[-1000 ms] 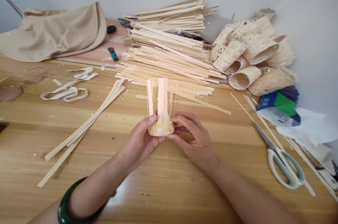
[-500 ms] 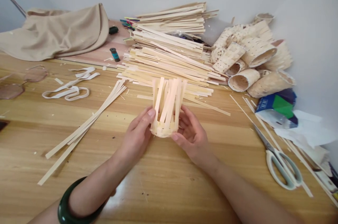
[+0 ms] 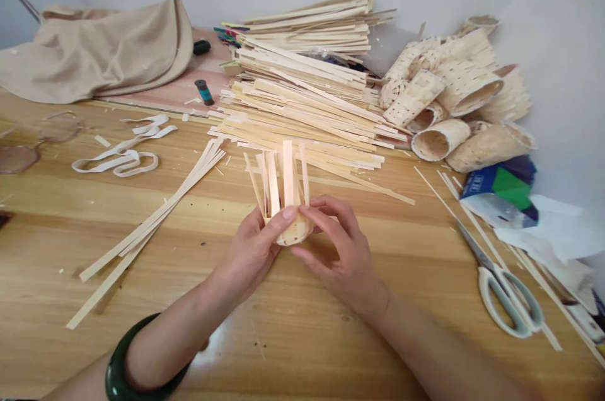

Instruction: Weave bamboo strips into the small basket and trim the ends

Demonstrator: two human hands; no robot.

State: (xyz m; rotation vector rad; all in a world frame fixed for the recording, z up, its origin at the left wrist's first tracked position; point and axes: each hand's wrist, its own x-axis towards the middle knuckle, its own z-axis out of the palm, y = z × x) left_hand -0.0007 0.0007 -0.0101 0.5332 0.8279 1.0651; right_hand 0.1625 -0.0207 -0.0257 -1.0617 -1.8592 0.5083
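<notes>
1. Left hand [image 3: 258, 242], basket's 8 o'clock: fingers grasping the woven wall, thumb across its near face. Right hand [image 3: 347, 256], 4 o'clock: fingers lightly pinching the opposite side.
2. Partly woven basket [image 3: 295, 235], clock centre, between both hands, slats [image 3: 288, 168] up. Likely light, springy; thin slats probably crack if bent hard. Best hold: low, around the woven base.
3. Wood-strip bundles [image 3: 302, 104], 12 o'clock, stacked.
4. Woven tubular baskets [image 3: 418, 98], 2 o'clock, heaped.

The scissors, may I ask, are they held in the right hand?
No, the scissors lie on the table; the right hand touches the small basket.
</notes>
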